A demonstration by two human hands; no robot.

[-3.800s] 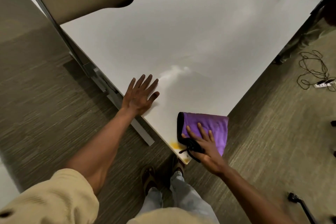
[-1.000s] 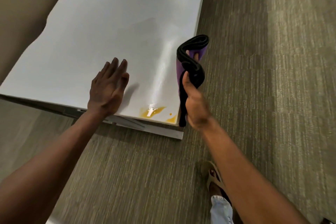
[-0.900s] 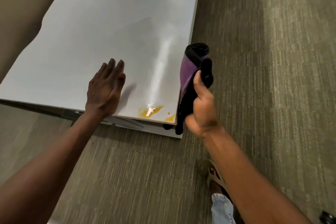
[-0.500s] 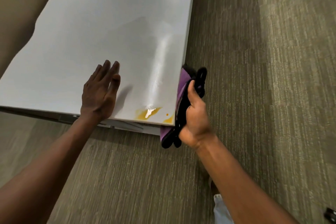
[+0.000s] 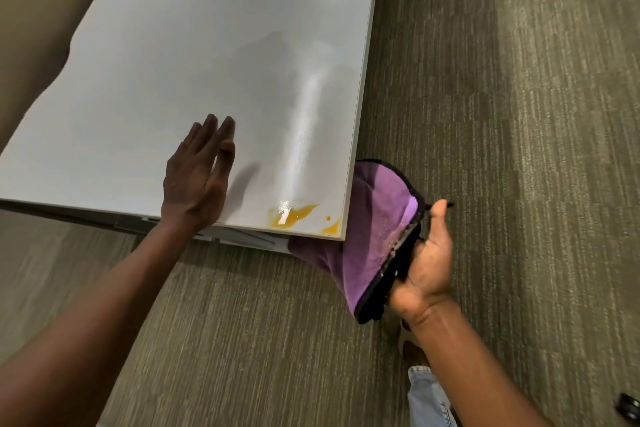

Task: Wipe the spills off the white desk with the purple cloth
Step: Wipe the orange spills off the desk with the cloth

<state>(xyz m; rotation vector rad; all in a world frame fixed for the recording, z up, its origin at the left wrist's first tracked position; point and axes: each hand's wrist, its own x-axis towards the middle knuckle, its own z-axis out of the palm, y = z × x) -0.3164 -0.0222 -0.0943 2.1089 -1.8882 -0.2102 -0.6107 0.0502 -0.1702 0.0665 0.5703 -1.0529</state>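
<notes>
the purple cloth point(image 5: 372, 229) hangs off the near right corner of the white desk point(image 5: 214, 55), below the level of the top, with 1 fold tucked under the corner. the right hand point(image 5: 424, 260) is clenched on its black-bound hem, thumb on top. the left hand point(image 5: 197, 180) lies flat on the desk near the front edge, fingers extended and together, grasping nothing.

handling, as a judgement:
- the cloth looks light, soft and limp. it drapes and folds under its own weight, so it will not hold a shape.
- the pile appears plush and absorbent. it should soak up liquid rather than push it.
- the bound hem is the firmest part. a grip there works for carrying, but for wiping, a bunched pad under a flat palm should give better contact.

materials and shapes:
- the desk top is a smooth, matte white laminate with a thin squared edge. a pale glossy streak runs toward the corner.
- the orange spill point(image 5: 291, 215) sits as 1 wet, shiny puddle at the front edge, with 2 smaller spots point(image 5: 332, 227) just beside it at the corner. it is not yet wiped.
- the carpet point(image 5: 502, 114) below is ribbed and olive-grey. liquid pushed off the edge would land on it.
</notes>
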